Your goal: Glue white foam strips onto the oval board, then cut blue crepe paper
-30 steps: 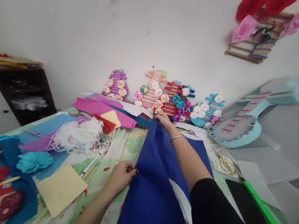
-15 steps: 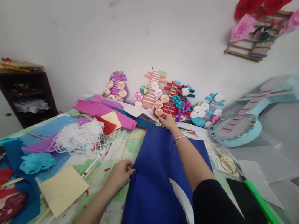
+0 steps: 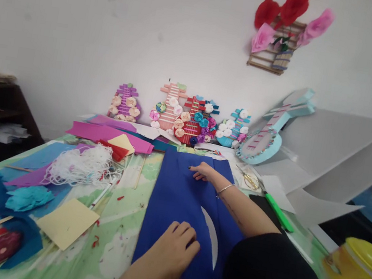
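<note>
Dark blue sheet material [image 3: 179, 181] lies lengthwise on the patterned tablecloth, with a curved opening at its right side that shows a white surface beneath. Over the sheet's near part is my left hand [image 3: 173, 256], fingers apart and slightly bent, holding nothing. My right hand [image 3: 204, 172] is over the far part of the sheet, its index finger stretched out to the left and the other fingers loosely curled, with nothing held. A bracelet circles the right wrist. The sheet's near end is partly hidden by my left hand and the right sleeve.
Left are white string [image 3: 80, 164], a cream square [image 3: 68, 223], a turquoise paper flower [image 3: 29, 196] and coloured sheets. Decorated guitar shapes [image 3: 191, 119] lean on the wall. Right are gold-handled scissors [image 3: 249, 180], a green-handled tool [image 3: 279, 212] and a yellow tub [image 3: 359, 268].
My left hand has moved from the sheet's left edge onto its near part and spread. My right hand has come back from the far edge, index finger now extended. The view has turned right.
</note>
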Demonstrator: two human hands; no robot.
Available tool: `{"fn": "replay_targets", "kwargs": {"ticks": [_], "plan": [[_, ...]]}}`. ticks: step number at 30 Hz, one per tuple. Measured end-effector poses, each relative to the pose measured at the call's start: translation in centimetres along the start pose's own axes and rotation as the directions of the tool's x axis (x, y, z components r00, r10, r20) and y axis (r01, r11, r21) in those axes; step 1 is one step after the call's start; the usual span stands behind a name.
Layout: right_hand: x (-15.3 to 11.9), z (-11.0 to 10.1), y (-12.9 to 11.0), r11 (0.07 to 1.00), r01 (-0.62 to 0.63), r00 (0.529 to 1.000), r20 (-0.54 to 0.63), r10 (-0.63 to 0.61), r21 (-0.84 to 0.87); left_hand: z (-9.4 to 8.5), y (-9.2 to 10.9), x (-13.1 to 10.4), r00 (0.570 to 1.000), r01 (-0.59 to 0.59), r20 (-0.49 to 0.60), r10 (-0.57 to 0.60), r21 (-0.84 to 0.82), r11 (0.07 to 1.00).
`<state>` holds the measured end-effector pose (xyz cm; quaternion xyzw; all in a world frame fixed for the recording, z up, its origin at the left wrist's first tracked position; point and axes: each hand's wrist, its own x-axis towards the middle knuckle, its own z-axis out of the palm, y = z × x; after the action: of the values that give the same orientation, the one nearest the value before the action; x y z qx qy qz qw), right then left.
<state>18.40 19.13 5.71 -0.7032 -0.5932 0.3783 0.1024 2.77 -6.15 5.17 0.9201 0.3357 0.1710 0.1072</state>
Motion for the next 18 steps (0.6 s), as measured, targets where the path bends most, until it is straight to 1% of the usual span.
{"fn": "replay_targets", "kwargs": {"ticks": [2,3,5,7,9,11,14,18], "plan": [[-0.6,0.3,0.3,0.999,-0.008,0.998,0.056,0.01,-0.032,1.5,0.9,-0.9,1.0,-0.023,0.011,0.022,0.1,0.995],[-0.8,0.4,0.4,0.999,-0.01,0.997,0.079,0.014,-0.052,2.3,1.0,-1.4,1.0,-0.02,-0.013,0.022,0.147,0.989],[-1.2,0.8,0.6,0.997,-0.004,0.995,0.095,0.011,-0.083,3.9,0.8,-2.1,0.994,0.006,-0.108,0.021,0.243,0.97],[-1.6,1.2,0.7,0.995,0.019,0.994,0.105,-0.008,-0.101,4.9,0.6,-2.7,0.973,-0.005,-0.216,0.08,0.326,0.945],[-1.9,1.6,0.9,0.993,0.047,0.994,0.105,-0.036,-0.111,5.5,0.5,-3.1,0.941,-0.06,-0.285,0.184,0.394,0.917],[-2.3,1.9,1.2,0.99,0.071,0.994,0.091,-0.06,-0.121,5.6,0.8,-3.3,0.923,-0.097,-0.297,0.244,0.434,0.895],[-2.8,2.1,1.7,0.987,0.092,0.995,0.056,-0.085,-0.134,5.6,1.3,-3.3,0.916,-0.1,-0.301,0.264,0.466,0.879],[-3.0,1.7,2.5,0.986,0.087,0.996,-0.001,-0.088,-0.139,5.9,1.8,-3.2,0.871,-0.091,-0.383,0.307,0.489,0.868]]}}
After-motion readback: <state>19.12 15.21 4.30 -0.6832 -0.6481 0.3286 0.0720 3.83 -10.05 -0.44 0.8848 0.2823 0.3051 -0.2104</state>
